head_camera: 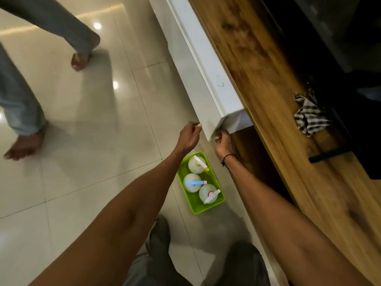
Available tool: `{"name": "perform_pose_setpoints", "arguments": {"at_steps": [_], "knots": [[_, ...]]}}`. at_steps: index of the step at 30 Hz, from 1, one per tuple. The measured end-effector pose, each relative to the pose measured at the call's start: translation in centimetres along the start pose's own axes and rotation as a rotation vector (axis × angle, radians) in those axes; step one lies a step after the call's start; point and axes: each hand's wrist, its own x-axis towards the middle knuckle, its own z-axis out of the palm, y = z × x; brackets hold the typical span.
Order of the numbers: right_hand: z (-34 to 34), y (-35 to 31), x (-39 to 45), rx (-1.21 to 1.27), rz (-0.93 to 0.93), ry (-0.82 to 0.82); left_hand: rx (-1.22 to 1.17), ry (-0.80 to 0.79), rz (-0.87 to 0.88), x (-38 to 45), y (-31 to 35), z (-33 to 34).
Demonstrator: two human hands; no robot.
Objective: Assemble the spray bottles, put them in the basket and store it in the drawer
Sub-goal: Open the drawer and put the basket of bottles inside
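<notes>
A lime-green basket [195,207] stands on the tiled floor by the cabinet. It holds three clear spray bottles: one with a white and yellow head [196,164], one with a blue and pink head [191,182], one with a white head [207,194]. Above it a white drawer [206,65] is pulled partly out of the wooden cabinet. My right hand [223,142] grips the drawer's near corner from below. My left hand [190,136] is beside the drawer front with fingers curled, fingertips at its edge, holding nothing that I can see.
The wooden cabinet top [268,79] runs along the right, with a checked cloth [309,116] and a dark TV stand foot [327,155] on it. Another person's bare feet and jeans legs [22,112] stand on the floor at the left. My own knees [243,263] are below.
</notes>
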Motion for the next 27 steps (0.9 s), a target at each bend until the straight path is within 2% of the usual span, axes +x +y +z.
{"name": "perform_pose_setpoints", "arguments": {"at_steps": [3,12,19,27], "knots": [[-0.4,-0.6,0.4,-0.028,-0.043,0.043,-0.033,-0.038,-0.001,0.7,1.5,-0.1],[-0.7,-1.4,0.0,-0.048,-0.071,-0.078,-0.233,-0.137,-0.067,1.5,3.6,0.2],[1.6,-3.2,-1.7,-0.057,-0.128,-0.162,-0.499,-0.103,-0.198,0.5,2.7,-2.5],[5.6,-5.6,-3.7,-0.070,-0.155,-0.335,-0.485,0.008,-0.234,-1.3,-0.3,-7.8]]}}
